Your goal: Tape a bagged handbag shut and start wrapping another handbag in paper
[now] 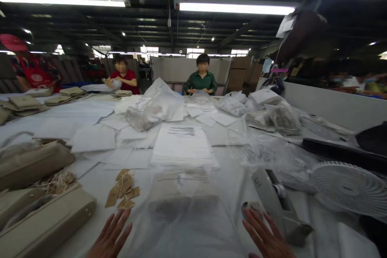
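Note:
My left hand (pixel 111 236) lies flat with fingers spread at the bottom left, beside a clear plastic bag (pixel 184 209) with a dark item inside. On the other side of that bag my right hand (pixel 266 237) also rests flat and open, next to a grey tape dispenser (pixel 279 205). Neither hand holds anything. Brown paper hang tags (pixel 122 193) lie just beyond my left hand. A stack of white sheets (pixel 181 145) sits past the bag.
Beige bags (pixel 36 193) pile at the left. A white fan (pixel 350 187) lies at the right beside crumpled plastic (pixel 266 153). More filled plastic bags (pixel 151 109) stand mid-table. Two people sit across the table: one in red (pixel 125 78), one in green (pixel 202 80).

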`<state>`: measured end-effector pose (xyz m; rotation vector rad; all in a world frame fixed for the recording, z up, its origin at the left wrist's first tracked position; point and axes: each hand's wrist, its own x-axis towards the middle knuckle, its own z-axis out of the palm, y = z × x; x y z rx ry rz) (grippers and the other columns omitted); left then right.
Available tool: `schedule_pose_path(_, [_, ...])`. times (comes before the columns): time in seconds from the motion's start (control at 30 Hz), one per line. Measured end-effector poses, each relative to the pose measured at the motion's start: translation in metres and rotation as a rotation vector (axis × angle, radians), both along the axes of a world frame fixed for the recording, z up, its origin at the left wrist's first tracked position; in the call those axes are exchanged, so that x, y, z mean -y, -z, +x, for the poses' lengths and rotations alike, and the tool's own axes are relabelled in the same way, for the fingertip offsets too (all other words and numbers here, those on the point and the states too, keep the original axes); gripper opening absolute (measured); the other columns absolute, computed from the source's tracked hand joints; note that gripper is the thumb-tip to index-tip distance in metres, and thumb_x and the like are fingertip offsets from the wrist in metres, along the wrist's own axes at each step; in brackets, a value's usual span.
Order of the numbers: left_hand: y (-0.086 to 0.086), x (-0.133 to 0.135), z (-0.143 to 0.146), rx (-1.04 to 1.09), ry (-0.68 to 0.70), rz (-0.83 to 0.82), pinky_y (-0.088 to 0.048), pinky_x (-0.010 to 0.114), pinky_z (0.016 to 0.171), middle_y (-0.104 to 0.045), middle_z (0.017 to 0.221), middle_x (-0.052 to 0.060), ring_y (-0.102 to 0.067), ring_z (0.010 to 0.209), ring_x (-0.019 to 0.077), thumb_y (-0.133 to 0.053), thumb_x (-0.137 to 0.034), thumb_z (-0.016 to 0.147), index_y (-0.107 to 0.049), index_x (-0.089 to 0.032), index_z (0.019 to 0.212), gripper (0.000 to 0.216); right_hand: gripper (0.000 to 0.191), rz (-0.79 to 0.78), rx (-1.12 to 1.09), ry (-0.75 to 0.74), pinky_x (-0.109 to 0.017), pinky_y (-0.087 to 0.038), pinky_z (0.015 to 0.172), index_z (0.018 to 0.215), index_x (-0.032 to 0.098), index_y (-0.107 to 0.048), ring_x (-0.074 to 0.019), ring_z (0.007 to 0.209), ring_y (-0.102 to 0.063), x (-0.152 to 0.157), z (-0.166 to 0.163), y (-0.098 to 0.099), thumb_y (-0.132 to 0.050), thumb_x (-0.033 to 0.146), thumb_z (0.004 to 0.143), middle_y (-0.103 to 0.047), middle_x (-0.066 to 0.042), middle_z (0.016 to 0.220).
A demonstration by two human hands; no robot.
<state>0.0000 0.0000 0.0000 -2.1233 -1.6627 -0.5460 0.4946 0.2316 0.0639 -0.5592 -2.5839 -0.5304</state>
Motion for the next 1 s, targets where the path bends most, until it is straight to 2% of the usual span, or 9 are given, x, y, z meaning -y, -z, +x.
schedule_pose_path(0.1, [-0.032,-0.043,0.019,-0.057,0.201,-0.012,-0.015,0.052,0.120,-0.038,0.152,0.012,-0.026,0.145,0.0289,-0.054,0.005,0.069,-0.039,-0.023,0.143,0.080,0.074,-0.112,0.133,-0.150,-0.045,0.002,0.121,0.144,0.020,-0.039,-0.0240,0.146,-0.021,-0.012,-0.044,-0.029,-0.059,0.012,0.073,-0.039,-0.010,0.152])
schedule_pose_path(0.23, [-0.051,-0.059,0.042,0.295,0.548,-0.323,-0.031,0.038,0.116,-0.075,0.106,-0.001,-0.063,0.115,0.0168,-0.051,-0.006,0.086,-0.065,-0.031,0.109,0.037,0.038,-0.678,0.270,-0.435,-0.036,-0.031,0.115,0.112,0.026,-0.067,-0.0144,0.108,-0.064,0.003,-0.078,-0.032,-0.039,0.009,0.092,-0.074,-0.003,0.107])
schedule_pose_path(0.3, [-0.048,-0.053,0.044,0.577,0.481,-0.375,-0.044,0.036,0.107,-0.076,0.092,0.002,-0.070,0.096,0.0176,-0.045,-0.020,0.094,-0.068,-0.027,0.099,0.025,0.034,-1.010,0.064,-0.337,-0.030,-0.050,0.095,0.089,0.023,-0.072,-0.0153,0.081,-0.070,0.010,-0.081,-0.026,-0.039,0.025,0.097,-0.075,-0.002,0.082])
schedule_pose_path(0.4, [-0.044,-0.041,0.045,0.811,0.270,-0.350,-0.054,0.033,0.090,-0.074,0.086,0.007,-0.069,0.085,0.0197,-0.036,-0.033,0.098,-0.068,-0.021,0.092,0.035,0.037,-1.318,-0.292,-0.046,-0.029,-0.056,0.075,0.091,0.022,-0.074,-0.0213,0.078,-0.070,0.014,-0.080,-0.025,-0.049,0.049,0.092,-0.076,-0.005,0.083])
schedule_pose_path(0.53, [-0.051,-0.040,0.048,1.074,0.110,-0.380,-0.054,0.030,0.077,-0.071,0.075,0.004,-0.065,0.077,0.0209,-0.058,-0.042,0.088,-0.072,-0.021,0.079,0.027,0.038,-1.323,-0.326,0.020,-0.030,-0.055,0.072,0.077,0.024,-0.077,-0.0221,0.070,-0.068,0.013,-0.082,-0.031,-0.062,0.059,0.079,-0.074,-0.005,0.073])
schedule_pose_path(0.7, [-0.051,-0.055,0.059,1.413,-0.287,0.010,-0.051,0.026,0.062,-0.066,0.066,0.002,-0.060,0.064,0.0184,-0.059,-0.052,0.085,-0.069,-0.019,0.074,0.036,0.041,-1.288,-0.876,0.260,-0.029,-0.056,0.064,0.081,0.023,-0.077,-0.0235,0.071,-0.069,0.012,-0.089,-0.015,-0.070,0.062,0.070,-0.075,-0.006,0.077])
schedule_pose_path(0.8, [-0.052,-0.065,0.063,1.406,-0.300,0.050,-0.047,0.024,0.057,-0.058,0.059,-0.001,-0.054,0.058,0.0161,-0.054,-0.054,0.087,-0.062,-0.020,0.070,0.038,0.048,-1.271,-1.073,0.390,-0.025,-0.054,0.061,0.086,0.020,-0.074,-0.0207,0.068,-0.066,0.013,-0.096,-0.012,-0.071,0.063,0.068,-0.074,-0.004,0.075])
schedule_pose_path(0.9, [-0.060,-0.071,0.058,1.260,-0.288,0.040,-0.046,0.025,0.055,-0.057,0.060,-0.002,-0.053,0.056,0.0161,-0.049,-0.052,0.090,-0.060,-0.022,0.075,0.035,0.046,-1.117,-1.012,0.357,-0.021,-0.052,0.062,0.079,0.019,-0.072,-0.0174,0.066,-0.062,0.012,-0.100,-0.022,-0.067,0.064,0.073,-0.069,-0.002,0.069])
schedule_pose_path(1.0, [-0.074,-0.080,0.048,1.082,-0.190,0.004,-0.050,0.030,0.077,-0.061,0.067,0.000,-0.059,0.068,0.0183,-0.049,-0.048,0.091,-0.062,-0.022,0.084,0.029,0.042,-0.972,-0.966,0.232,-0.022,-0.052,0.082,0.079,0.021,-0.071,-0.0201,0.086,-0.066,0.005,-0.100,-0.036,-0.064,0.062,0.077,-0.072,-0.005,0.088])
